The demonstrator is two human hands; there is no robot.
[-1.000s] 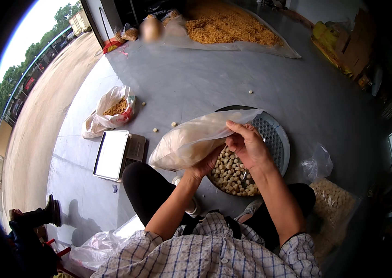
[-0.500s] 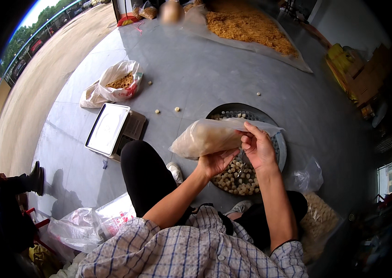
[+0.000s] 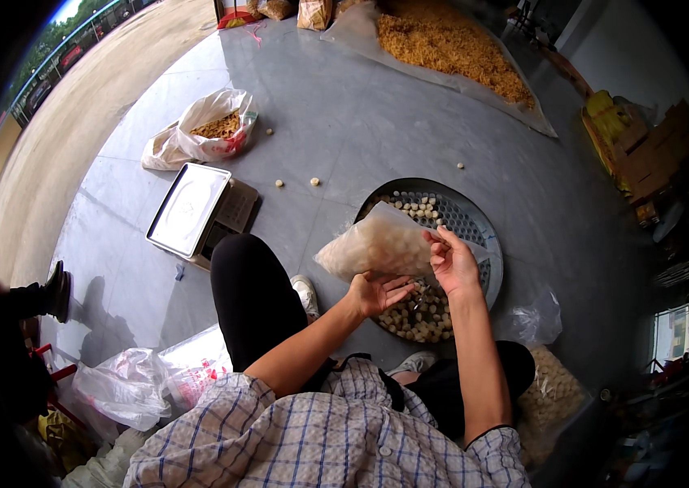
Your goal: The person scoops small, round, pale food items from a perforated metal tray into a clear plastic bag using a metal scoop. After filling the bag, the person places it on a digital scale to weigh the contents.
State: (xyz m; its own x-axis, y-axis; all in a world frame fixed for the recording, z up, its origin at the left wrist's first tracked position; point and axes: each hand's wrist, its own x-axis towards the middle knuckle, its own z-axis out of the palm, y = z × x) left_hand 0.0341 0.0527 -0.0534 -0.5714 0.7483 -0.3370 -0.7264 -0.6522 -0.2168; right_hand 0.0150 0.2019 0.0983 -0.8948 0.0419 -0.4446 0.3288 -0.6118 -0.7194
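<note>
bag [image 3: 377,248] over sieve [image 3: 475,228], scale [image 3: 198,210] left

Bare floor [image 3: 344,138] lies open ahead; the scale [image 3: 198,210] and knee [image 3: 243,281] crowd the left.
</note>
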